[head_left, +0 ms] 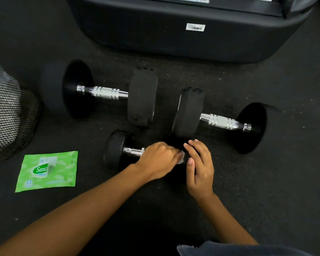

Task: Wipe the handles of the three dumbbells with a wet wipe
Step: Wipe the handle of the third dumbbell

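Three dumbbells lie on the dark floor (pixel 275 191). The small dumbbell (pixel 115 149) is nearest. The left hand (pixel 158 159) is clenched over its metal handle (pixel 133 151), grasping a white wet wipe (pixel 181 157) that peeks out at the knuckles. The right hand (pixel 200 169) curls its fingers (pixel 192 146) over that dumbbell's right weight. Two bigger ones lie beyond - the left dumbbell (pixel 107 92) and the right dumbbell (pixel 220 121) - untouched. A green wipe packet (pixel 48 170) lies to the left, near a mesh bin (pixel 6 115).

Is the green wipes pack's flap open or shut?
Open: the flap on the wipes pack looks peeled back, covering part of the logo.
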`<state>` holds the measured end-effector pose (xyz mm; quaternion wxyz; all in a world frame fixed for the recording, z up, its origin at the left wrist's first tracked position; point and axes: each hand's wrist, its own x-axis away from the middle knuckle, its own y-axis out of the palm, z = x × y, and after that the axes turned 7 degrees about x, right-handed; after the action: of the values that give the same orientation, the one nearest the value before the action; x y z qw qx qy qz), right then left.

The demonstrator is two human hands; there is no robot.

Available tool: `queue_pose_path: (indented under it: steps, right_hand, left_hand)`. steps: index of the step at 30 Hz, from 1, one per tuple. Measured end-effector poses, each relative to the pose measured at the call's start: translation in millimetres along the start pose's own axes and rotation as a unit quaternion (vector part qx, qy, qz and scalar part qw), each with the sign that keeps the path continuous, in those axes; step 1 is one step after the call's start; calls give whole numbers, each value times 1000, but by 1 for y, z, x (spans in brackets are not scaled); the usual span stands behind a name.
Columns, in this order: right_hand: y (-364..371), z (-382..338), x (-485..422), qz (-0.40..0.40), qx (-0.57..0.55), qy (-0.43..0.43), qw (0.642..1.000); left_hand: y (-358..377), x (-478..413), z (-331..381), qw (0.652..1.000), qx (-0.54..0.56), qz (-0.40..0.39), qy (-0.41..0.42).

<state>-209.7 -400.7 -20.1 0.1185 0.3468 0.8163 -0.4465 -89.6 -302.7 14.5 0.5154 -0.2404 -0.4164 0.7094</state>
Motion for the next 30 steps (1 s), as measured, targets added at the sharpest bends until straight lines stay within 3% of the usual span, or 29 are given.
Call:
queue_pose_path:
  steps: [5,8,13,22,26,30]
  right_hand:
    - [0,0,-1,-5,2,-1,1000]
    - [1,0,-1,-4,1,0,1000]
    - [0,0,-1,-6,0,-2,1000]
    - [1,1,0,1,2,-2,1000]
    - [1,0,-1,-2,-3,0,1000]
    - [1,0,0,-2,-7,1,1000]
  left_hand:
    - [-6,18,-20,996,2,33,84]
    - [-4,15,-11,998,14,28,48]
    - [8,19,-9,994,17,89,60]
    - [19,20,1,989,5,133,71]
    - [12,29,-12,987,-6,129,93]
    - [6,32,-20,993,-28,102,54]
